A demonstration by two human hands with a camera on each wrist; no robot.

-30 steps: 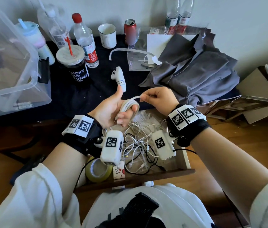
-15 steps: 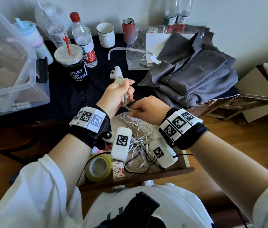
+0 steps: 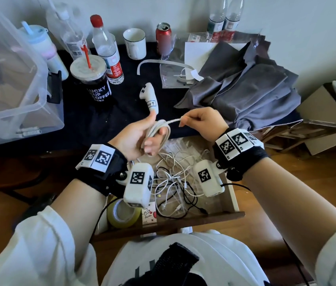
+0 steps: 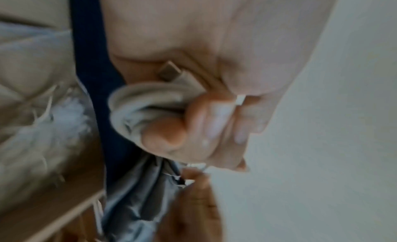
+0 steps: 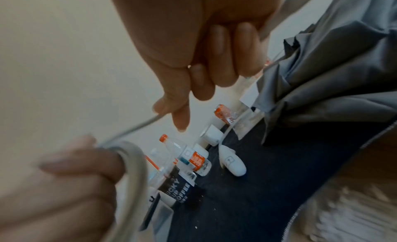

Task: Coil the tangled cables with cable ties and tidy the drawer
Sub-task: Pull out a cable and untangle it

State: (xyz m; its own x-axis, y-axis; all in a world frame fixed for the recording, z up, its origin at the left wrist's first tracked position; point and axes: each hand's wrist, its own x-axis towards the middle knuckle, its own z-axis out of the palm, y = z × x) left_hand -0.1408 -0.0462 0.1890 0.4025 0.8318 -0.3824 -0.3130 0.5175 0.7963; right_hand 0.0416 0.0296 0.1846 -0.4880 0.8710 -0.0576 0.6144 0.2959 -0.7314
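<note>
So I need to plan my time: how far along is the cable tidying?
Early. Nothing looks tied off yet. In hand: the left hand holds loops of one white cable while the right hand pinches its free end. Left: a tangle of cables lies in the open drawer.

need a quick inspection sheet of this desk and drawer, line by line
surface: dark cloth over the desk; open drawer below it.
job's things: white cable looped round the left hand's fingers; no tie on it.
clutter: coffee cup, bottles, mug, can, white controller, grey jacket, clear bin, tape roll in the drawer.
hands: left hand holds the coil; right hand pinches the free end.
cables: white and black tangle in the drawer.
surroundings: wood floor, pale wall, cardboard at right.
</note>
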